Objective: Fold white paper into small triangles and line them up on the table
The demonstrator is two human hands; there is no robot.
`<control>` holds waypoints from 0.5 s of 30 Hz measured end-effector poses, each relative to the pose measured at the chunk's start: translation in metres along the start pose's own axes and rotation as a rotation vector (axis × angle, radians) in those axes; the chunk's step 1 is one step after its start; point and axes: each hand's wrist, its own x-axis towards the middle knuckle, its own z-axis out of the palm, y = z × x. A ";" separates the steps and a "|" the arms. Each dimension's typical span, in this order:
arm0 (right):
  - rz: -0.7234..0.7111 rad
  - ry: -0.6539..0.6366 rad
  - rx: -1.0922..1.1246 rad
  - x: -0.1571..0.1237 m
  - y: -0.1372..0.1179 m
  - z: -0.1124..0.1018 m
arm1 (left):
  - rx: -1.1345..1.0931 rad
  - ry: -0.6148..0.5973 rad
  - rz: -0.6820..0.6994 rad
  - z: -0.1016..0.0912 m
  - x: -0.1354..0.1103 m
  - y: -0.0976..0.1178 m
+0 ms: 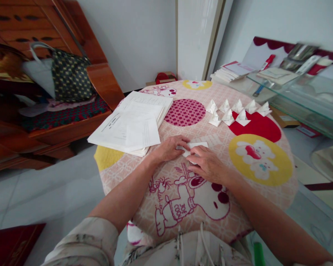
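A small sheet of white paper [197, 144], seemingly folded, lies on the round table's patterned cloth [219, 147] in front of me. My left hand [172, 148] presses on its left side with fingers bent together. From the right, my right hand [204, 161] covers its near part, fingertips close to the left ones. Much of the paper is hidden under the fingers. Several folded white paper pieces [228, 116] with pointed tops stand in two rows at the far right of the cloth. Left of my hands is a stack of white sheets [119, 125], some printed.
A glass shelf [288, 87] with cups and a red marker [268, 62] borders the table on the right. Behind the folded pieces sits a pile of booklets [233, 71]. A wooden bench [100, 83] holding bags [69, 75] stands at the left.
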 end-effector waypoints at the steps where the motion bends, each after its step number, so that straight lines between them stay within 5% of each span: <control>1: -0.001 0.008 0.019 -0.001 0.000 0.000 | -0.002 -0.001 0.003 0.000 0.000 0.000; 15: -0.073 0.129 0.183 -0.027 0.015 -0.002 | 0.024 0.002 0.000 0.000 -0.002 0.002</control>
